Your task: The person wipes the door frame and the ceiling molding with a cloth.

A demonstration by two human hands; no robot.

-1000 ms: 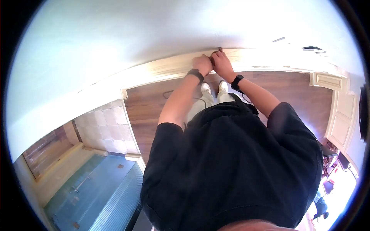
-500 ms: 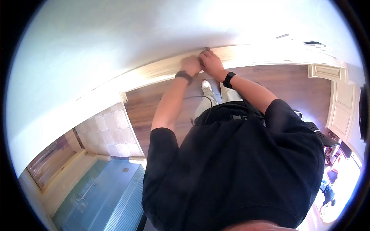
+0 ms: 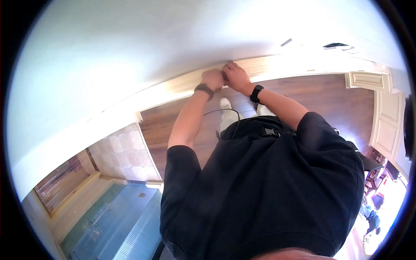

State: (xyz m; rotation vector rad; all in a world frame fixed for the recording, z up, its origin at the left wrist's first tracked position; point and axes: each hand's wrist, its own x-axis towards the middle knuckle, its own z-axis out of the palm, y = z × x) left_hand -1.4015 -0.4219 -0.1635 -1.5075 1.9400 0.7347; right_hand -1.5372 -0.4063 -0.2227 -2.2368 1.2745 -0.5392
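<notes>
A pale wooden board (image 3: 260, 66) runs along the foot of the white wall. Both of my hands meet at it, side by side and nearly touching. My left hand (image 3: 212, 79), with a dark band on the wrist, is closed in a fist. My right hand (image 3: 236, 77), wearing a black watch (image 3: 256, 92), has its fingers curled over the board's upper part. Between the hands shows a small dark thing (image 3: 225, 75), mostly covered by fingers, so its kind stays hidden. What each hand grips cannot be made out.
Brown wood flooring (image 3: 320, 93) lies under my white shoes (image 3: 225, 103). A thin dark cable (image 3: 236, 113) hangs by my waist. Cream cabinets (image 3: 383, 119) stand right. A glass shower enclosure (image 3: 117, 221) is at lower left. Another person (image 3: 372, 221) is far off at lower right.
My hands stay together at the board, with the left turned slightly. My feet have moved apart, the right one drawn back. The whole view has shifted a little.
</notes>
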